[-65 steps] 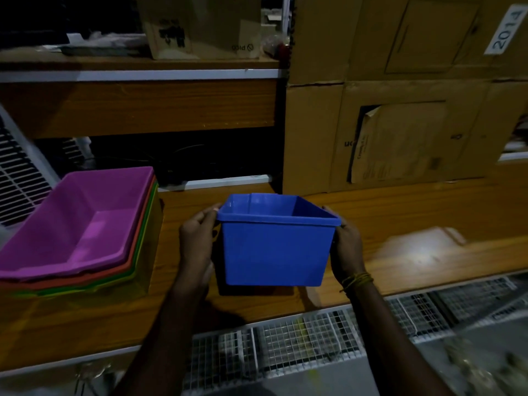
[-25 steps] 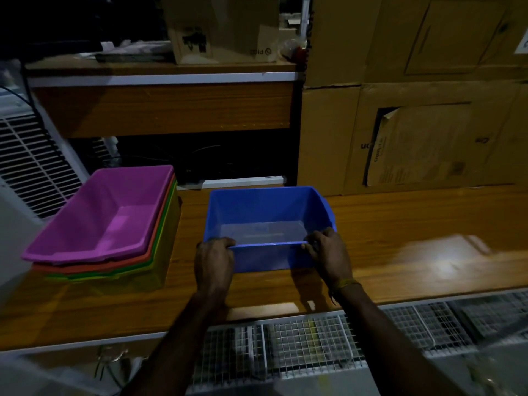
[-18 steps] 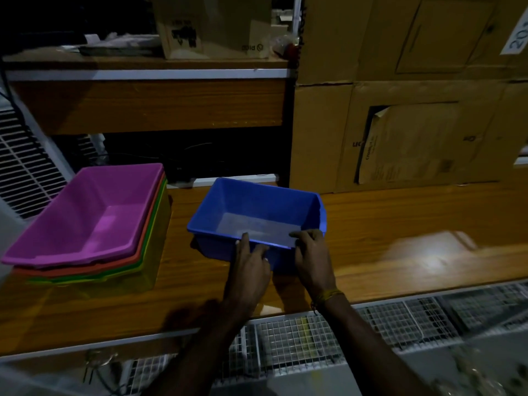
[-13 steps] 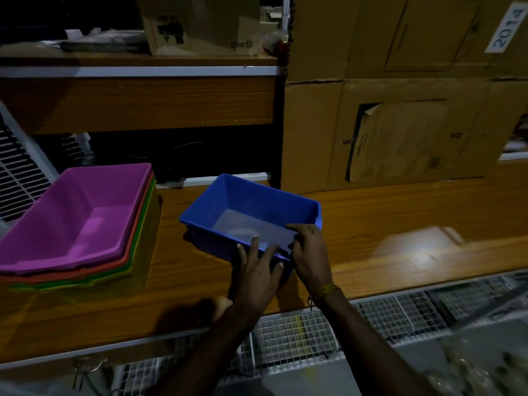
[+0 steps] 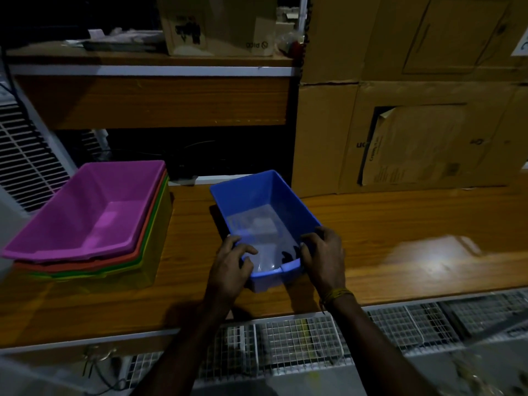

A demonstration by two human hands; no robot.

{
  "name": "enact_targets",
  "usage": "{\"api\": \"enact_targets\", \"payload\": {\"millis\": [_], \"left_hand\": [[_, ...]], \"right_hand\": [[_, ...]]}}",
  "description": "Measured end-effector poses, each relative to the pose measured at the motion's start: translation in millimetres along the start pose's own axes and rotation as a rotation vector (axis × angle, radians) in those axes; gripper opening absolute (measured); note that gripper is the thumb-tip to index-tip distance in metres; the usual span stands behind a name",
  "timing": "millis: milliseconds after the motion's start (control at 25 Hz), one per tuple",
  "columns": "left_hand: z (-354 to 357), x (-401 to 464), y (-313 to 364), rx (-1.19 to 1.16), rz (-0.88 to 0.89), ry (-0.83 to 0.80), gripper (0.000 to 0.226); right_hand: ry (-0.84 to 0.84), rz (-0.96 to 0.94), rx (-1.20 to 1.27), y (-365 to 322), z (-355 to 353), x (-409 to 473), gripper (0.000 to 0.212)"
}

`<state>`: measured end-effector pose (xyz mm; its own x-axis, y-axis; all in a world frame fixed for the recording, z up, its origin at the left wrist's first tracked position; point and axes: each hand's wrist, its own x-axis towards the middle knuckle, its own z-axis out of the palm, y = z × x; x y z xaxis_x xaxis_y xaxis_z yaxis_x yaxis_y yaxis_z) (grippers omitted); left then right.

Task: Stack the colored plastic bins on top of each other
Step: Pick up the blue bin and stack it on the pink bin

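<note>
Wooden table (image 5: 400, 224) in a dim room, blue bin (image 5: 265, 212) in the middle, left hand (image 5: 228, 267) and right hand (image 5: 324, 258) both grasping its near end, stack of bins (image 5: 94, 224) at 9 o'clock with a purple one on top

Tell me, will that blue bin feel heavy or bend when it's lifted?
Probably light: the blue bin is empty, thin-walled plastic. It likely flexes a little where the left hand and right hand grip its near rim. The flat base on the wooden table suggests it won't roll.

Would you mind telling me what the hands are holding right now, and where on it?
Both hands, left and right, grip the blue bin by its near short rim, one at each corner.
</note>
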<state>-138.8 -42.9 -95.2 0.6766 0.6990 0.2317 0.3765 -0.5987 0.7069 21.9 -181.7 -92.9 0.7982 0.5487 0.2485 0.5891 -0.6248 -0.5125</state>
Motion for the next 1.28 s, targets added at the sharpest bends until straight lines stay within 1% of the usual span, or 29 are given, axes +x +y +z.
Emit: {"api": "enact_targets", "payload": {"millis": [120,200,320,400,480,560,600,640,720,800,880,960,1080,1160,1280], "left_hand": [[-5,1,-3,0.061,-0.071,0.134,0.028],[-7,1,-2,0.031,-0.121,0.169,0.032],[-10,-2,0,-0.016,-0.199,0.188,0.028],[-12,-5,7,-0.067,-0.232,0.211,0.025],[-18,-5,17,-0.123,-0.219,0.273,0.023],[-29,0,26,-0.216,-0.172,0.342,0.022],[-36,4,31,-0.291,-0.152,0.365,0.021],[-43,8,35,-0.371,-0.136,0.38,0.023],[-58,17,44,-0.487,-0.104,0.416,0.032],[-71,25,52,-0.531,-0.052,0.462,0.039],[-77,30,60,-0.497,0.025,0.472,0.041],[-77,30,64,-0.393,0.096,0.448,0.042],[-74,23,63,-0.27,0.149,0.421,0.042],[-71,20,55,-0.246,0.13,0.408,0.043],[-61,13,38,-0.164,0.044,0.337,0.041]], "right_hand": [[-0.057,0.031,0.067,0,2,2,0.029],[-0.084,0.043,0.162,-3,5,2,0.028],[-0.03,0.071,0.261,-5,5,1,0.026],[-0.006,0.116,0.377,-10,2,1,0.024],[-0.008,0.202,0.526,-19,-6,3,0.02],[0.006,0.236,0.633,-28,-17,7,0.017],[0.022,0.232,0.679,-33,-24,10,0.019],[0.045,0.219,0.712,-38,-31,14,0.026],[0.099,0.189,0.775,-48,-45,24,0.038],[0.136,0.181,0.834,-58,-55,33,0.04],[0.153,0.159,0.821,-65,-60,37,0.041],[0.154,0.121,0.766,-69,-60,36,0.041],[0.144,0.082,0.724,-67,-58,30,0.043],[0.13,0.085,0.697,-61,-54,25,0.047],[0.062,0.086,0.644,-52,-41,11,0.054]]}}
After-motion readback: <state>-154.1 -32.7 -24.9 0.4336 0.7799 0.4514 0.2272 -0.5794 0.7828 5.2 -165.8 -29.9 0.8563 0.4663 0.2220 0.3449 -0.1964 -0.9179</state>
